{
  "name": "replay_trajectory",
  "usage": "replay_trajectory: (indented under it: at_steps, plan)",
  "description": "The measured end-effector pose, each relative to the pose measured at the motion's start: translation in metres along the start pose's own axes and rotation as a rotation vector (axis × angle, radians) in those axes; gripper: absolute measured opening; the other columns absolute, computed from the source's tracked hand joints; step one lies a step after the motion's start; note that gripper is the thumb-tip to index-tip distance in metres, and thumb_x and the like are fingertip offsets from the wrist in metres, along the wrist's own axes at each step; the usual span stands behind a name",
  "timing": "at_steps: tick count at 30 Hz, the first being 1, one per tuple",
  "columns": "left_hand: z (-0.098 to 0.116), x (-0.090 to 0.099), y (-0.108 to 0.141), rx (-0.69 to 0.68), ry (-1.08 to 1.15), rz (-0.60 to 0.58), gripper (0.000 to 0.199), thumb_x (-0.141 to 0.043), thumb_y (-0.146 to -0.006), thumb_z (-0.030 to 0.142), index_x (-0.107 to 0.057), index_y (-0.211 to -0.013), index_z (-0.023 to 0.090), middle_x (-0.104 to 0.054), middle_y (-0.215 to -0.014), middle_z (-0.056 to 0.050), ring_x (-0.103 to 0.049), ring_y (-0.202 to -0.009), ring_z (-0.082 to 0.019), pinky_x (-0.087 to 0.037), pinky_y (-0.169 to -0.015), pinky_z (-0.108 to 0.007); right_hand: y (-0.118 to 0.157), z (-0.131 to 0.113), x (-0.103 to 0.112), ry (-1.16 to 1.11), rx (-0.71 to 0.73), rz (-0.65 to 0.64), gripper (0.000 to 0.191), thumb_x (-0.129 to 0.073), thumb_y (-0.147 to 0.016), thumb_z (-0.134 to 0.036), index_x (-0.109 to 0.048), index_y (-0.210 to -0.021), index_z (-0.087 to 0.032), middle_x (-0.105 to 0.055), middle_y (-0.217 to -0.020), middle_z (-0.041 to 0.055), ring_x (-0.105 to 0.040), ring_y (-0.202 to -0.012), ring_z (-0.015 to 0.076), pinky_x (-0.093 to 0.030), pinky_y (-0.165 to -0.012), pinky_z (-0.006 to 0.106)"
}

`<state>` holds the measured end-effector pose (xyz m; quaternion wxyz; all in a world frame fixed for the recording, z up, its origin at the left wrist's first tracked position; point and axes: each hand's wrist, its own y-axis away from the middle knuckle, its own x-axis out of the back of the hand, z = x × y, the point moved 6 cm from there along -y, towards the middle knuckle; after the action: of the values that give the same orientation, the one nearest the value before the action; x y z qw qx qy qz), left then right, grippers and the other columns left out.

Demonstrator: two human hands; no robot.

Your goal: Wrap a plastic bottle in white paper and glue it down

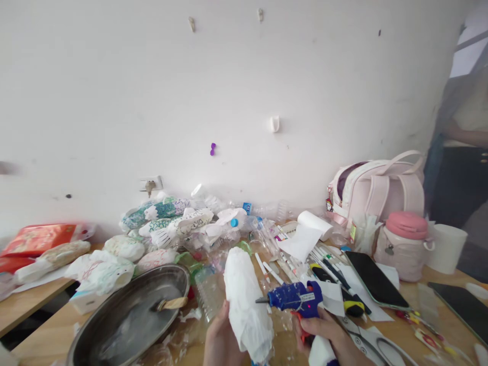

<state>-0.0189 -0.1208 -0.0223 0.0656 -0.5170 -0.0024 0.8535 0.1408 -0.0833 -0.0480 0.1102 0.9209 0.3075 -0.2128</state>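
Note:
A bottle-shaped thing wrapped in crumpled white paper or tissue (246,300) stands tilted in front of me. My left hand (221,338) is closed around its left side; the far fingers are hidden behind it. In my right hand (322,333) is a blue hot glue gun (295,296) with a red trigger, a finger at that trigger. A small red light shows on the gun's body. Its dark nozzle points left at the white wrapping, close to it; whether it touches I cannot tell. A bit of blue shows at the wrapped thing's lower end.
A dark metal basin (129,315) with a brush in it stands at left. Behind lie several paper-wrapped, drawn-on bottles (171,223) and clear plastic bottles. At right are scissors (366,340), pens, a phone (377,279), a pink-lidded container (404,246) and a pink backpack (381,188).

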Motion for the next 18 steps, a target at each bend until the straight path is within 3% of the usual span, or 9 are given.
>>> replay_trajectory:
  at_steps: [9, 18]
  plan:
    - [0.0008, -0.0055, -0.0009, 0.018, -0.015, 0.050, 0.023, -0.056, -0.084, 0.030, -0.075, -0.087, 0.019, -0.076, -0.091, -0.008, -0.069, -0.071, -0.022, -0.051, -0.071, -0.031, 0.0025, -0.0035, -0.0078, 0.036, -0.021, -0.021, 0.030, -0.074, -0.062, -0.038, -0.067, -0.066, -0.009, -0.068, -0.056, 0.0068, -0.059, -0.047, 0.0120, -0.039, -0.048, 0.020]
    - [-0.0012, 0.0033, -0.0020, -0.001, -0.046, 0.140, 0.020, -0.055, -0.084, 0.024, -0.074, -0.085, 0.018, -0.076, -0.080, -0.006, -0.068, -0.063, -0.019, -0.050, -0.057, -0.025, -0.0017, -0.0024, 0.0002, 0.138, -0.027, -0.049, 0.038, -0.074, -0.061, -0.047, -0.064, -0.061, -0.010, -0.066, -0.056, 0.0069, -0.055, -0.047, 0.0122, -0.039, -0.047, 0.022]
